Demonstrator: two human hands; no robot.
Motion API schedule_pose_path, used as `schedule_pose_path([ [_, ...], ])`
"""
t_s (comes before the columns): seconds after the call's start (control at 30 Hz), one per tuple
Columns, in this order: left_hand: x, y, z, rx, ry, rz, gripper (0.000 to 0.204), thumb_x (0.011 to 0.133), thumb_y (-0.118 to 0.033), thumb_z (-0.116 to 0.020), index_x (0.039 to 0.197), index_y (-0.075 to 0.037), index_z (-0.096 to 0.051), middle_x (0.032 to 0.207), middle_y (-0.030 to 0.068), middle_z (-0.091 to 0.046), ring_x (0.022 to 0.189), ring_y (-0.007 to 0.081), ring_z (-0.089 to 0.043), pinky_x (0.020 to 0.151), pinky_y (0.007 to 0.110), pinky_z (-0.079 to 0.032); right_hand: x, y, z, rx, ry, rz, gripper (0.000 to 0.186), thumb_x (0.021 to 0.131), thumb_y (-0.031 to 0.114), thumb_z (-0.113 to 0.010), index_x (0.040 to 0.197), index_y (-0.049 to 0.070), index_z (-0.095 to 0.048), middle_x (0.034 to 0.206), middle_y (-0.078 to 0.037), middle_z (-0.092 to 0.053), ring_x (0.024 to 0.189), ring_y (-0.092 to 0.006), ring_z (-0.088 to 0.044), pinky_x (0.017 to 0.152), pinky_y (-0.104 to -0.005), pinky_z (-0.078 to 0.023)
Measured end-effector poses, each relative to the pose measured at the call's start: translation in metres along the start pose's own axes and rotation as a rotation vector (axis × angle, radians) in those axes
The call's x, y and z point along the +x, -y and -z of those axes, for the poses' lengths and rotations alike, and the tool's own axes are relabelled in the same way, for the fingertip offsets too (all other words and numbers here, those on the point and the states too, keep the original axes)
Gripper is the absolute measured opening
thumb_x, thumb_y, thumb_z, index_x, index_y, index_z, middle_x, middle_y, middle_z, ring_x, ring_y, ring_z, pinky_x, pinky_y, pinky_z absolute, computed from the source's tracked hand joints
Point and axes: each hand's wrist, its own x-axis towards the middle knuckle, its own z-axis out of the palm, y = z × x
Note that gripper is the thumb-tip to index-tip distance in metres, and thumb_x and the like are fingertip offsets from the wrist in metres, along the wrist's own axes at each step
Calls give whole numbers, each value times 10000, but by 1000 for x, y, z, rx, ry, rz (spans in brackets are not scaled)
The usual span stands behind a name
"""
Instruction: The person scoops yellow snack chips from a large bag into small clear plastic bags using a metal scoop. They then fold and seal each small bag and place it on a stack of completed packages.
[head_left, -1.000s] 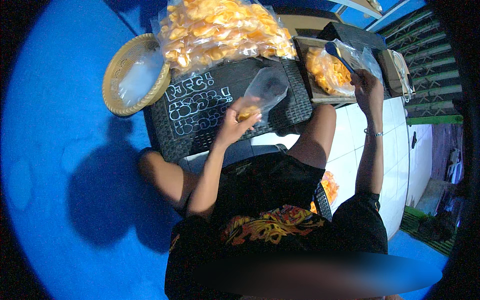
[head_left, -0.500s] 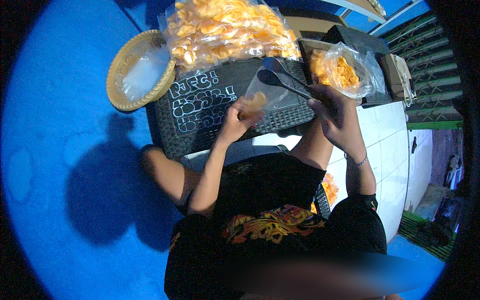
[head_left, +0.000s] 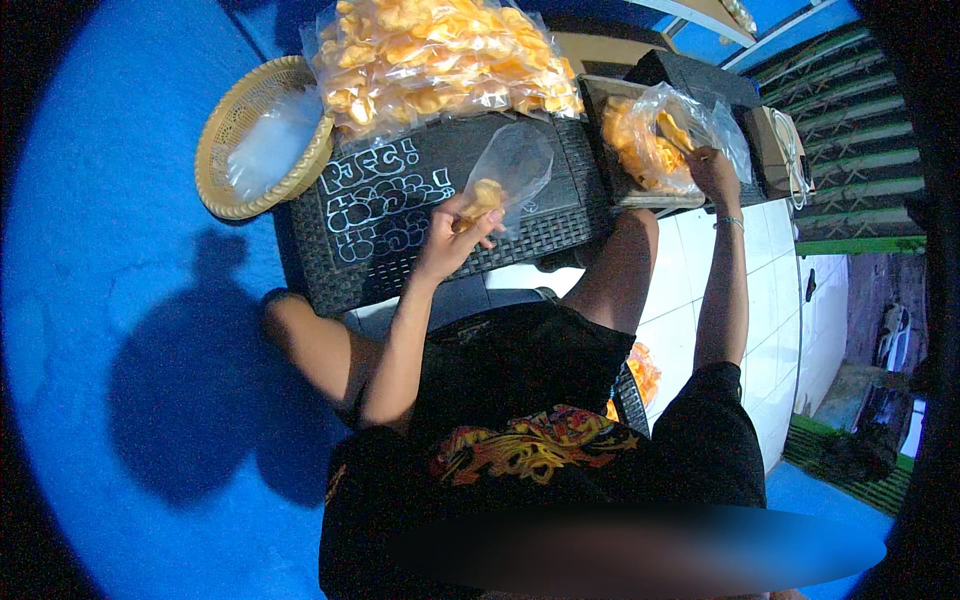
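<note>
My left hand (head_left: 455,235) is closed on a clear narrow plastic bag (head_left: 525,160) with orange-yellow crackers (head_left: 487,195) in its lower part, held over a black woven table (head_left: 390,275). At the back right, my right hand (head_left: 714,172) grips tongs (head_left: 683,141) that reach into a large open plastic bag (head_left: 650,150) of crackers on a tray (head_left: 668,199); the tongs' tips are hard to make out among the crackers. A pile of filled clear bags (head_left: 430,70) lies along the table's back.
A tan woven basket (head_left: 215,165) with clear bags (head_left: 270,145) stands at the left. A cardboard piece with white cord (head_left: 790,160) lies at the right. My legs are under the table edge. More orange crackers (head_left: 640,375) show low beside me. A blue surface fills the left.
My right hand swung left with the dark tongs over the small bag, then moved back up and right into the large bag. My left hand still holds the small bag.
</note>
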Motion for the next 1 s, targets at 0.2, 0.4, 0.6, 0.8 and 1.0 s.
schedule_pose_path([
  [0.2,-2,-4,-1,9,-23,-16,276,903,-184,-626,1128,-30,-591,998,80,-666,817,167,-663,575,261,-556,28,-19,-33,136,186,179,221,842,267,-638,891,61,-700,887,-157,-689,812,-298,-667,725,-399,-508],
  [0.4,-2,-6,0,-18,-36,-3,294,889,-180,-653,1134,-26,-604,995,48,-662,799,112,-649,562,229,-537,33,-30,-22,310,302,162,213,821,234,-667,909,45,-713,810,-87,-700,704,-164,-644,684,-329,-495],
  [0.6,-1,-6,-1,-29,-37,-12,293,889,-188,-653,1128,-25,-606,983,48,-661,800,115,-653,564,229,-539,31,-34,-35,435,330,222,235,833,232,-667,941,31,-720,836,-84,-699,741,-157,-639,695,-322,-504],
  [0.8,0,-3,0,-28,-13,-4,288,889,-196,-655,1114,-21,-610,970,48,-660,804,116,-653,572,232,-547,30,-31,-37,467,312,327,269,827,247,-690,983,29,-717,922,-102,-712,793,-190,-657,756,-334,-522],
  [1.0,-1,1,1,-13,-21,-2,267,888,-189,-645,1097,-26,-613,968,63,-669,812,151,-662,571,254,-546,24,-17,-27,269,276,307,315,832,311,-690,1017,58,-709,938,-131,-707,822,-232,-671,771,-346,-523],
])
